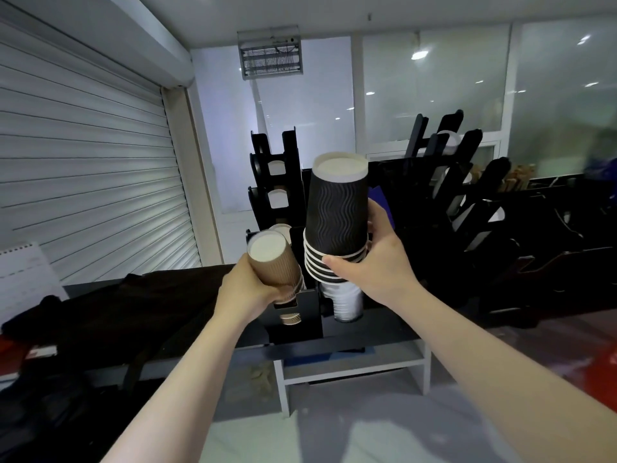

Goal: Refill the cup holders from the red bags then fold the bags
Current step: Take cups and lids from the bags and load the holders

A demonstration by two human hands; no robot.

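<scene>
At the upper left is a white roller shutter [83, 145]. Below it, dark cloth [140, 305] lies along the black counter [384, 332]. A sliver of red [8, 345] shows at the far left edge, and I cannot tell whether it is one of the bags.

Left of centre, my left grip [247, 292] is wrapped round a stack of brown cups [275, 262]. The stack is tilted, bottoms up, over a slot of the black cup holder [295, 324] that already has brown cups in it.

At centre, my right grip [377, 262] clasps a stack of black cups [337, 222], bottoms up, just above white cups [347, 302] in the next slot. More holders [467, 195] at the right look partly stocked.

I judge refilling is midway. Both stacks are not yet seated, and I see no folded bag.
</scene>
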